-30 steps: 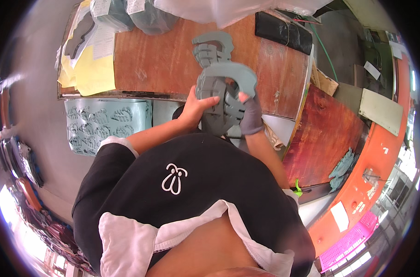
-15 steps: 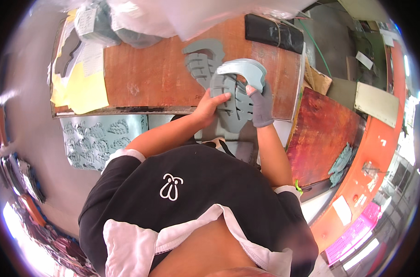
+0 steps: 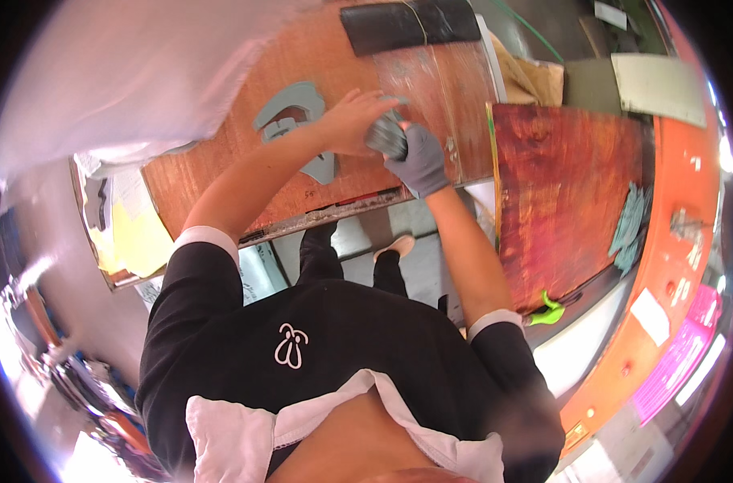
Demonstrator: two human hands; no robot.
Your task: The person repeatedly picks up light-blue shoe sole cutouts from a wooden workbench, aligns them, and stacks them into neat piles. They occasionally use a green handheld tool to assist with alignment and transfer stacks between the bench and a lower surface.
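Grey rubbery piece (image 3: 386, 135), bunched between bare left hand (image 3: 352, 121) and gloved right hand (image 3: 419, 161), whose grip closes on it, could slip toward twelve o'clock across the desk (image 3: 221, 185).

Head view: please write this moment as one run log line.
left hand: bare, on grey piece | right hand: gloved, gripping it | grey cutouts: on wooden bench

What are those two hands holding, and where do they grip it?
A dark grey wad, seemingly crumpled or folded. The gloved right hand clasps its lower side; the bare left hand presses on its left. The exact grip is unclear.
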